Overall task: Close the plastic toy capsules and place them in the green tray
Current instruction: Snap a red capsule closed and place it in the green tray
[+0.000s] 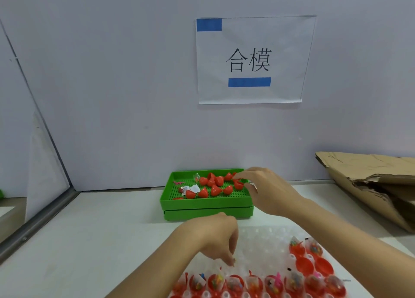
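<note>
Left to right: left hand point(215, 237) hangs over clear plastic blister sheet point(265, 241), fingers point(229, 258) curled down, tips together, maybe pinching tiny bit, can't tell. Guess it's picking next piece.

Open red capsule halves with toys point(258, 283) lined along near edge of sheet, handy for closing.

Green perforated plastic tray point(206, 202) sits back by wall, red capsules point(215, 188) piled inside. Right hand point(267, 190) over tray's right end, fingers loosely bent, thumb near one capsule; grip unclear.

White bench point(89, 241), pale wall, paper sign point(251, 59), torn cardboard point(370, 185) far right.
</note>
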`<state>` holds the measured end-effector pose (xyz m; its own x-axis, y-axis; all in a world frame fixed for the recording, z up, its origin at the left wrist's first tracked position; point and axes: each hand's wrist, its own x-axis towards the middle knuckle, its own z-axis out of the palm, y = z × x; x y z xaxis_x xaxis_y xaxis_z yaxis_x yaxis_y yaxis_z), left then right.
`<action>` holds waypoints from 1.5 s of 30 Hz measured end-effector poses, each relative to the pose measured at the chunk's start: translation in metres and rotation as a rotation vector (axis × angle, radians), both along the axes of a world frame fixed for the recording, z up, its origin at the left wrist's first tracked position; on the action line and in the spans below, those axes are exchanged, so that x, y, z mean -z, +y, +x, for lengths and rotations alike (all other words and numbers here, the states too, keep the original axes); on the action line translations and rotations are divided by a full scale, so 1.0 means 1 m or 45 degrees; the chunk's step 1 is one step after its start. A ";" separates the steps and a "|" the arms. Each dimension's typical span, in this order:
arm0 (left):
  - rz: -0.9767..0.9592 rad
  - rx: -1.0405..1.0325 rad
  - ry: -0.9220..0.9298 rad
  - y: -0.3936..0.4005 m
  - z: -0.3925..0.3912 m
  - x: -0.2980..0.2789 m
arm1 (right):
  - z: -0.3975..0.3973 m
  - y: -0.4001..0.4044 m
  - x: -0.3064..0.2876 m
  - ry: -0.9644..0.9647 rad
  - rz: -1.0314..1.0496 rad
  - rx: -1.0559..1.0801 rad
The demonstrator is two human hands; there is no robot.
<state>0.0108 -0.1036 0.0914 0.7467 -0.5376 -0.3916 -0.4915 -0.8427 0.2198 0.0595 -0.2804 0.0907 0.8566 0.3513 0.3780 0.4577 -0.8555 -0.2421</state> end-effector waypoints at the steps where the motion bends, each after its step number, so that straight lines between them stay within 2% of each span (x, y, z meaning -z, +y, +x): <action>1: -0.042 -0.003 0.011 0.002 0.002 -0.002 | 0.000 -0.003 0.001 0.005 0.012 0.005; 3: -0.178 -0.046 0.031 0.009 0.006 -0.010 | 0.000 -0.011 0.004 0.023 0.036 0.027; 5: -0.418 -0.176 0.025 0.016 0.014 -0.020 | 0.001 -0.020 0.006 0.063 0.076 0.069; 9: -0.927 -0.731 -0.208 0.023 0.039 -0.037 | -0.004 -0.035 0.007 0.154 0.084 0.160; 11: -1.005 -0.966 -0.218 0.024 0.048 -0.038 | -0.008 -0.043 0.006 0.169 0.042 0.238; 12: -0.938 -1.006 -0.231 0.024 0.050 -0.035 | -0.010 -0.047 0.005 0.174 0.017 0.281; 15: -0.791 -0.995 -0.404 0.025 0.045 -0.027 | -0.017 -0.061 0.005 0.253 0.007 0.347; 20: -0.889 -0.918 -0.574 0.016 0.014 -0.027 | -0.036 -0.078 -0.001 0.576 -0.014 0.311; 23: -1.056 -0.909 -0.580 0.008 -0.010 -0.031 | -0.048 -0.082 -0.005 0.720 -0.018 0.237; 30: -1.323 -0.787 -0.509 -0.003 -0.050 -0.041 | -0.065 -0.084 -0.007 0.777 0.073 0.149; 39: -1.244 -0.786 -0.504 0.005 -0.045 -0.037 | -0.065 -0.070 -0.006 0.952 -0.179 0.119; 45: -1.225 -0.731 -0.472 0.013 -0.046 -0.035 | -0.065 -0.063 0.002 0.975 -0.322 0.134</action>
